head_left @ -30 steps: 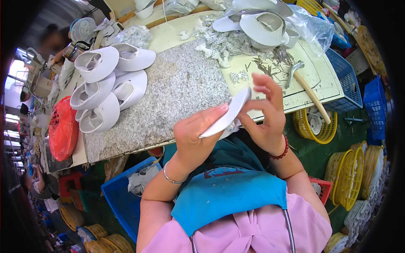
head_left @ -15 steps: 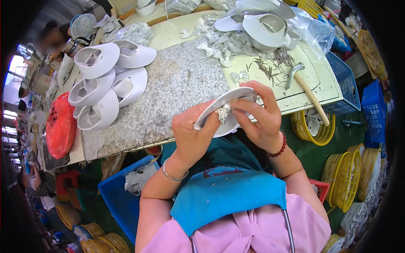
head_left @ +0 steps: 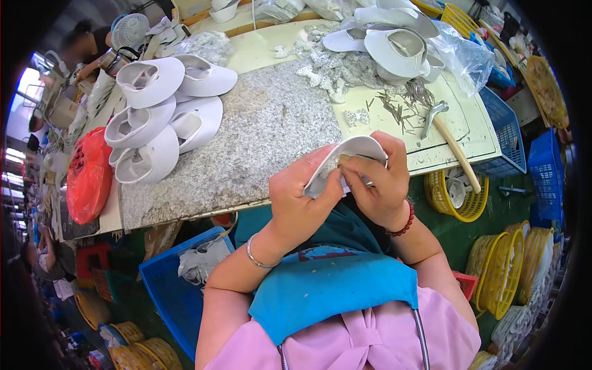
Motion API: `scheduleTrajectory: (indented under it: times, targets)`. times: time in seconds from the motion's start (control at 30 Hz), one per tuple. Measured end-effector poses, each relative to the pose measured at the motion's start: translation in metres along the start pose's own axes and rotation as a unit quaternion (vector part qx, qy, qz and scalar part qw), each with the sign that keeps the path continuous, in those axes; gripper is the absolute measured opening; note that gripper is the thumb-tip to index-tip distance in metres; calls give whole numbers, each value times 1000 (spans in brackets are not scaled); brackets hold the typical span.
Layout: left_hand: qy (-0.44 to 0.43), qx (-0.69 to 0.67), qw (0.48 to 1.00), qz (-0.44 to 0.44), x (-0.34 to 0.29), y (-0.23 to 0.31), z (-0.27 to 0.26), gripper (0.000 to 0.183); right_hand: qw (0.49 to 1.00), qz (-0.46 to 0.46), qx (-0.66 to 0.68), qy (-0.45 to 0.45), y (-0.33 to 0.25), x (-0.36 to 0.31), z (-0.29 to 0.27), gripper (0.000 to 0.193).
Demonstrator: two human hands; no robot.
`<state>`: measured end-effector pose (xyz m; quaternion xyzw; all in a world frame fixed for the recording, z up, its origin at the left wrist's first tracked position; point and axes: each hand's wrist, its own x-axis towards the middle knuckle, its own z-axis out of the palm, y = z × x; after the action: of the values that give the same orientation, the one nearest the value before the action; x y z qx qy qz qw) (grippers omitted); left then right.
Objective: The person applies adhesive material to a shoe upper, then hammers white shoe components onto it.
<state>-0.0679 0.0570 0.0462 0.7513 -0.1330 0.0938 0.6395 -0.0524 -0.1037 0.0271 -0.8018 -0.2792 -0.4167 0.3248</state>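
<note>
A white shoe upper (head_left: 361, 145), curved like a band, is held up between my hands just off the table's front edge. My left hand (head_left: 297, 192) grips its left side, with the thumb inside the curve. My right hand (head_left: 382, 185) grips the right side, with fingertips pinched together inside next to my left thumb. The small silver ornament between the fingertips is now almost wholly hidden. Beyond my hands lie a loose silver bow (head_left: 356, 117), a heap of similar silver bows (head_left: 330, 77) and scattered thin dark metal strips (head_left: 394, 110).
White uppers are stacked at the left (head_left: 151, 80) and back right (head_left: 394, 52) of the grey stone slab (head_left: 265, 117). A hammer (head_left: 455, 145) overhangs the right edge. A red bag (head_left: 88, 179) sits far left; a blue bin (head_left: 176, 277) and yellow basket (head_left: 459, 209) stand below.
The upper has been tilted and bent more tightly, lower and slightly right. My left hand has moved right, closer to my right fingers. The silver ornament has gone mostly out of sight.
</note>
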Motion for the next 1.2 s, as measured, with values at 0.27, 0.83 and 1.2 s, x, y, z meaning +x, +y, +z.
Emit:
scheduleTrajectory:
  times: [0.27,0.83,1.2]
  targets:
    - [-8,22,996,88,4,-6,1,34,943,173,278,54,-2,-8,6,51]
    - [-2,509,760,404,8,-30,-56,33,979,-191,39,-60,24,5,19,31]
    - [-59,388,879,272,-17,-86,-56,35,970,-3,88,-227,25,-26,35,23]
